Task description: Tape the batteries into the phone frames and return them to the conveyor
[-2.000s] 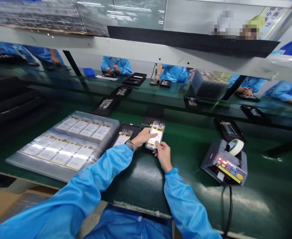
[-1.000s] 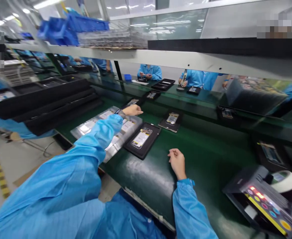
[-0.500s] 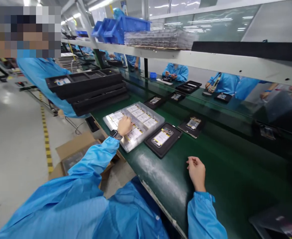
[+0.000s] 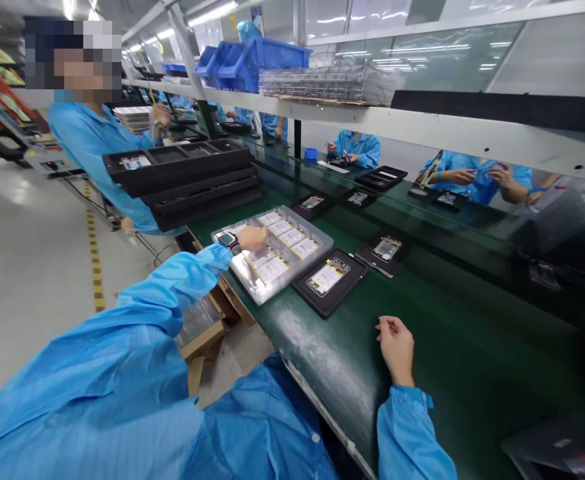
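Note:
My left hand (image 4: 252, 238), with a watch (image 4: 228, 240) on its wrist, is closed over a clear plastic tray (image 4: 260, 293) of flat white batteries (image 4: 291, 237) with yellow edges. Its fingertips are hidden, so what they grip cannot be made out. Beside the tray, a black holder (image 4: 325, 308) carries an opened phone (image 4: 327, 277) with a white battery in it. My right hand (image 4: 396, 347) rests on the green bench (image 4: 317, 353), fingers curled together, and nothing shows in them. Another opened phone (image 4: 387, 248) lies on a dark holder behind.
Black trays (image 4: 187, 177) are stacked at the left, beside a co-worker in blue (image 4: 87, 140). A shelf (image 4: 332, 113) with blue bins (image 4: 272, 60) crosses above the bench. A cardboard box (image 4: 205, 340) stands below the bench edge. Several people work across the line.
My left hand has turned and shifted slightly over the tray, its watch face now showing. My right hand stays put. The co-worker at the left has raised a hand; the view has shifted slightly.

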Action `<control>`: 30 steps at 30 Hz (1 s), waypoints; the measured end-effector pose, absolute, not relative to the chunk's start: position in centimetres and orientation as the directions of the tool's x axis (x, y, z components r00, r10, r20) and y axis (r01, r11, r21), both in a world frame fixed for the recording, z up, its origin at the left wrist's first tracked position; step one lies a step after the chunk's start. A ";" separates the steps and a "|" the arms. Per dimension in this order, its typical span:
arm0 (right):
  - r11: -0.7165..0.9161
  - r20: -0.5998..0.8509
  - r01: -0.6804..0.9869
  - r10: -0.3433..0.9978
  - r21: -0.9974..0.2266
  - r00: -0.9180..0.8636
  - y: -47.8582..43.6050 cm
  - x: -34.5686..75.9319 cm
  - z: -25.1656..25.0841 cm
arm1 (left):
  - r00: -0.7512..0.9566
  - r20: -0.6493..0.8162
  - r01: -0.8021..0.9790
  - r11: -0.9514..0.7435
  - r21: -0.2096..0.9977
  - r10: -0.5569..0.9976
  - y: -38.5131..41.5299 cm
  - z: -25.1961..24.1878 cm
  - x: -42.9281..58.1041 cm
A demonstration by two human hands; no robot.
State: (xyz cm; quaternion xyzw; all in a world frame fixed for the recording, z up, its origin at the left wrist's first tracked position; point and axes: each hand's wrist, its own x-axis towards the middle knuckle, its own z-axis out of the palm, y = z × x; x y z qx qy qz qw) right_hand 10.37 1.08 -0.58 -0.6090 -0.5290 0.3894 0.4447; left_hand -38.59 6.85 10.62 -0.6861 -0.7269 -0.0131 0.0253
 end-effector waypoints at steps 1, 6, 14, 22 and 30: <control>-0.043 0.000 0.304 0.990 -0.952 0.138 1.1 10.4 -0.5 | -0.045 0.063 0.998 0.048 -0.046 0.997 6.9 11.3 -38.6; -0.046 -0.003 0.347 0.992 -0.937 0.124 1.1 10.8 -0.5 | -0.027 0.115 0.989 0.043 -0.140 0.993 5.2 16.0 -40.1; -0.059 -0.012 0.388 0.993 -0.920 0.122 1.1 12.2 -0.9 | -0.195 0.282 0.966 0.234 -0.113 0.939 -11.9 14.9 -49.3; -0.021 0.047 0.377 0.985 -0.926 0.169 1.2 13.2 -0.6 | -0.533 0.129 0.836 0.544 -0.072 0.836 -31.2 -2.1 -56.8; -0.032 0.111 0.475 0.956 -0.880 0.272 -0.5 12.3 0.5 | -0.611 -0.184 0.777 0.628 0.049 0.770 -31.4 -14.6 -64.7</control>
